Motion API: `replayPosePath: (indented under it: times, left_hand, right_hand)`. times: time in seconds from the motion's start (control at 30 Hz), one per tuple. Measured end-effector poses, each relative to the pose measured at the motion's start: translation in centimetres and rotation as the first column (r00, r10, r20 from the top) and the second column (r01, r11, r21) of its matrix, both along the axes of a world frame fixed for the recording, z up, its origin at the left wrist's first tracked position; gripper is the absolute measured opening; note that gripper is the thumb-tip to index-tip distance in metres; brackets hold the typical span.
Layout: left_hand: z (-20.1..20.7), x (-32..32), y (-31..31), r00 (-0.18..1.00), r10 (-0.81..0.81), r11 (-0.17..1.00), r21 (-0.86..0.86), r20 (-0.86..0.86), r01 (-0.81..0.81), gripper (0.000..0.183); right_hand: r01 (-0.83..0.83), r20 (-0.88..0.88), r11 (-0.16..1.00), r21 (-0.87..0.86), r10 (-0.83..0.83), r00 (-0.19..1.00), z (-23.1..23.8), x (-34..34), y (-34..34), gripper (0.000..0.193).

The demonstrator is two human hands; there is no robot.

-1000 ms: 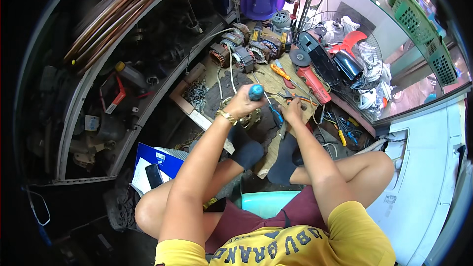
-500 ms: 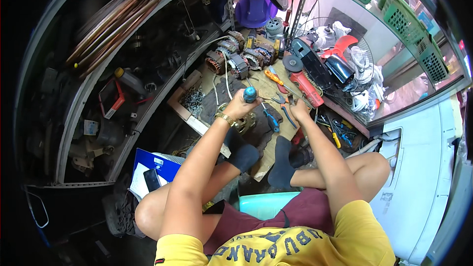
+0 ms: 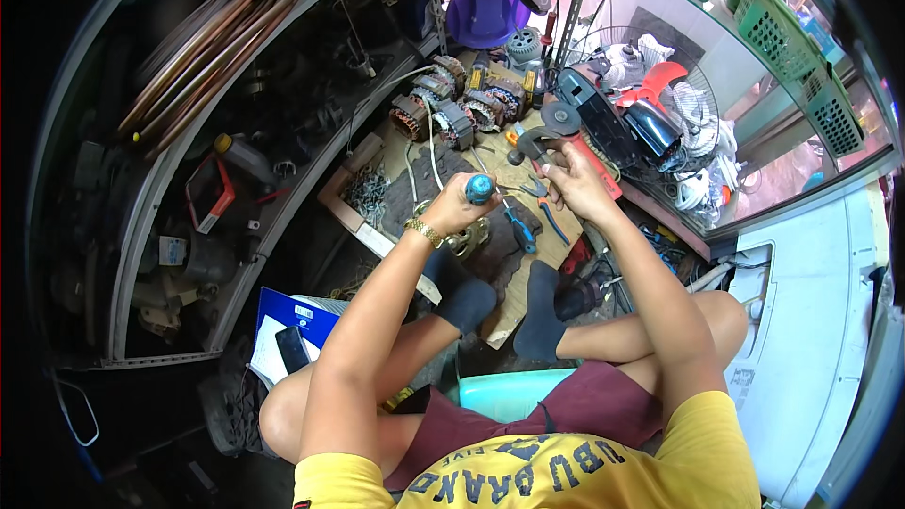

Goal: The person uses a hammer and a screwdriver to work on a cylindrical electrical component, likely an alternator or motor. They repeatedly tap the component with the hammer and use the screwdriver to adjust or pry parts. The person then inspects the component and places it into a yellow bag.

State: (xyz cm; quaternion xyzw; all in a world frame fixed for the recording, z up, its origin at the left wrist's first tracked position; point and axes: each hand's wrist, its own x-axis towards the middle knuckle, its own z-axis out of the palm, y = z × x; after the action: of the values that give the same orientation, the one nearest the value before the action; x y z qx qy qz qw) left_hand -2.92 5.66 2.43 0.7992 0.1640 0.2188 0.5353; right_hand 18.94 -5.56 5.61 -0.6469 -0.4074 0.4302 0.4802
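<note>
My left hand (image 3: 451, 205) is closed around a tool with a blue rounded handle (image 3: 479, 189), likely a screwdriver, seen from above with its lower end hidden. Beneath that hand a brassy metal part (image 3: 464, 241) shows in part. A hammer (image 3: 535, 143) is in my right hand (image 3: 582, 188), its curved dark head raised to the upper left of the fingers. Blue-handled pliers (image 3: 552, 219) lie on the wooden board (image 3: 509, 297) under the right hand. Beside them lies a blue-handled screwdriver (image 3: 520, 232).
Several wound motor stators (image 3: 456, 123) stand at the board's far side. A red angle grinder (image 3: 601, 170) lies past my right hand, near a fan with red blades (image 3: 655, 85). Screws fill a wooden-edged corner (image 3: 368, 190) at left. Dark shelves (image 3: 273, 141) flank the left side.
My right hand has risen and moved slightly away from me, bringing up the hammer, whose head now shows over the orange screwdriver and grinder. My left hand stays nearly in place with its tool.
</note>
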Motion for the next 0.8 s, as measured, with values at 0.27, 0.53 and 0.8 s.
replayPosePath:
  times: [0.27,0.53,0.8]
  left_hand:
    - [-0.1,0.2,0.3,0.997,-0.076,0.991,0.106,-0.012,0.077,0.035]
    - [-0.7,-0.2,0.9,0.997,-0.068,0.988,0.137,-0.045,0.074,0.025]
    - [-0.7,-0.6,1.2,0.998,-0.040,0.995,0.093,-0.050,0.045,0.023]
  right_hand:
    - [-0.176,0.103,0.981,0.077,0.168,0.980,3.6,-0.6,-1.0,0.040]
    - [-0.304,0.420,0.928,0.218,0.192,0.887,6.4,-1.3,-3.2,0.041]
    - [-0.383,0.683,0.858,0.342,0.053,0.729,12.3,-4.2,-4.6,0.034]
